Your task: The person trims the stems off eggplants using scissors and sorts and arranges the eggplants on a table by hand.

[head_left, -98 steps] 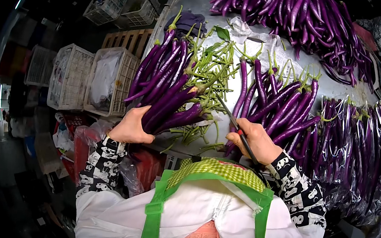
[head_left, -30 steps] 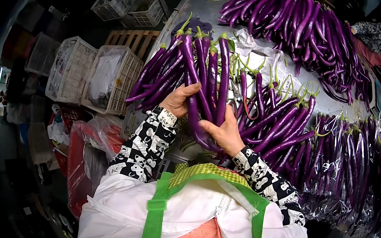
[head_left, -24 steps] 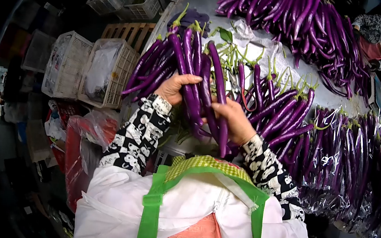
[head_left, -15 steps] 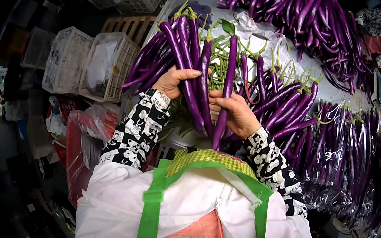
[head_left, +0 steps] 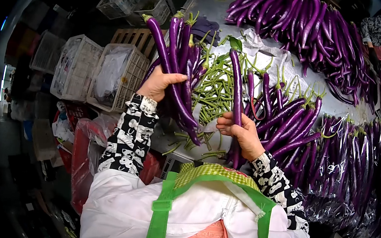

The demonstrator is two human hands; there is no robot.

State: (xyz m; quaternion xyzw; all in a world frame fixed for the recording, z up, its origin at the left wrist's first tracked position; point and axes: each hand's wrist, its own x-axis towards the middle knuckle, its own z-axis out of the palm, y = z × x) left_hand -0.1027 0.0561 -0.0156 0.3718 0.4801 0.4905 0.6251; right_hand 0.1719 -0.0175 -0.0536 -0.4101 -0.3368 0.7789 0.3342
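Observation:
Several long purple eggplants [head_left: 175, 66] are gathered in my left hand [head_left: 158, 84], which is closed round them, thumb across the front. Their stem ends point away from me. My right hand [head_left: 244, 134] grips a single long eggplant [head_left: 237, 84] by its lower part, stem end up and away from me. Between the hands lies a pile of cut green stems [head_left: 212, 89]. Just right of the single eggplant, scissors with a red handle [head_left: 253, 109] are partly hidden. More loose eggplants [head_left: 287, 124] lie to the right of my right hand.
A large heap of eggplants [head_left: 303, 21] covers the table's far side. Plastic-wrapped eggplants [head_left: 348, 168] stand in rows at the right. Two white crates [head_left: 119, 76] are at the left, beside a wooden pallet [head_left: 136, 39]. Another person's patterned sleeve [head_left: 375, 29] shows at the far right.
My left hand has moved left with its eggplants, away from my right hand, uncovering more of the stem pile. An eggplant that stood between the hands is now with the left bunch.

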